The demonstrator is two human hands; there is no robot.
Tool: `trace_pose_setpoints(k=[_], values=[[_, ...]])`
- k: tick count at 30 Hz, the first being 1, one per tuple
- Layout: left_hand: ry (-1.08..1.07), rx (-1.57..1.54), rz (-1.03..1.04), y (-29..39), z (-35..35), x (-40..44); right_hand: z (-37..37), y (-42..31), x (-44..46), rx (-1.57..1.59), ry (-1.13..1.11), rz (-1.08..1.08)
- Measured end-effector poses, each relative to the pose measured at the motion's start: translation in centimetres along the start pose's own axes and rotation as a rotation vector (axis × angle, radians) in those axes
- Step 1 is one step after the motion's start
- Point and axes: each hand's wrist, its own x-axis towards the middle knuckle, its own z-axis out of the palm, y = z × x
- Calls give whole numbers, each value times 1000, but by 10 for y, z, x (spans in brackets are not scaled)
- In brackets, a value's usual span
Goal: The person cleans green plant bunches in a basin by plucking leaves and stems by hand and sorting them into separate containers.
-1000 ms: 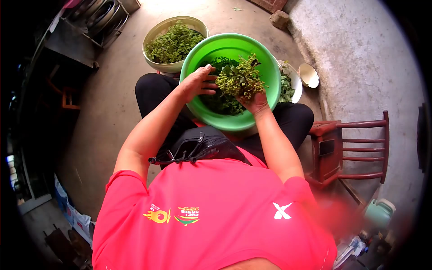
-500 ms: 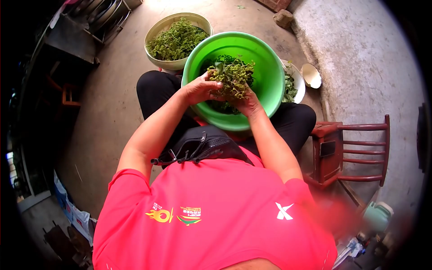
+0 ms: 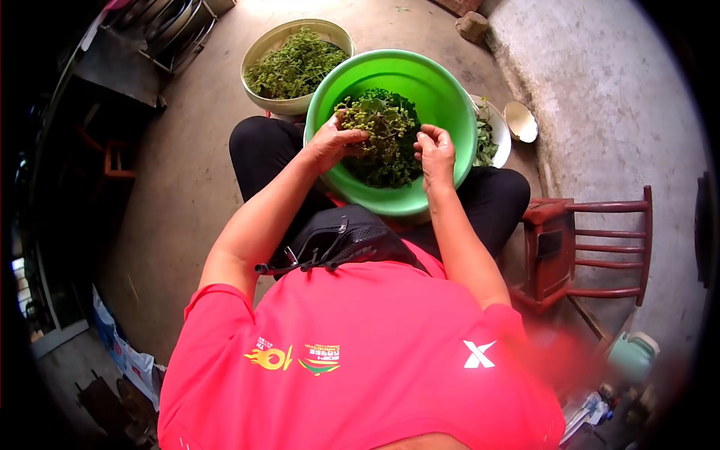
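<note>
A green basin (image 3: 450,97) rests at my lap, with dark leafy greens in its bottom. My left hand (image 3: 330,142) is over the basin's left side, its fingers wrapped round a bunch of green berry sprigs (image 3: 379,127). On the right side of the basin, my right hand (image 3: 436,150) is raised just beside the bunch, apart from it. Its fingers are curled with the fingertips together; whether anything small is between them is too small to tell.
A cream basin (image 3: 251,79) of green sprigs stands beyond at the left. At the right are a white bowl (image 3: 501,139) of leaves, a smaller bowl (image 3: 520,121) by the wall and a red wooden chair (image 3: 551,251).
The bunch has passed from my right hand to my left hand, over the basin. My right hand has let go of it and moved to the right.
</note>
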Motion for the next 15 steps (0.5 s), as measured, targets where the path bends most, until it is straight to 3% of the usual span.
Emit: trace_pose_setpoints(k=[2, 5, 7, 9, 11, 12, 13, 15], values=[[-16, 18, -13, -2, 1, 2, 9, -15, -3, -138, -7, -369], [-67, 74, -5, -5, -3, 6, 26, -58, -21, -589, -123, -578], [-100, 113, 13, -6, -6, 7, 33, -43, -7, -734, -117, -921], [-124, 151, 15, -7, -7, 6, 34, -33, 0, -730, -135, -964], [-106, 165, 20, -9, -8, 6, 32, -31, 3, -343, -194, -454], [-79, 115, 7, -6, -4, 3, 32, -28, 7, -110, -184, -347], [-56, 66, -11, -3, -1, -1, 26, -27, 10, 127, -204, -105], [26, -8, -42, 0, 0, -2, 11, -29, 14, 379, -174, 126]])
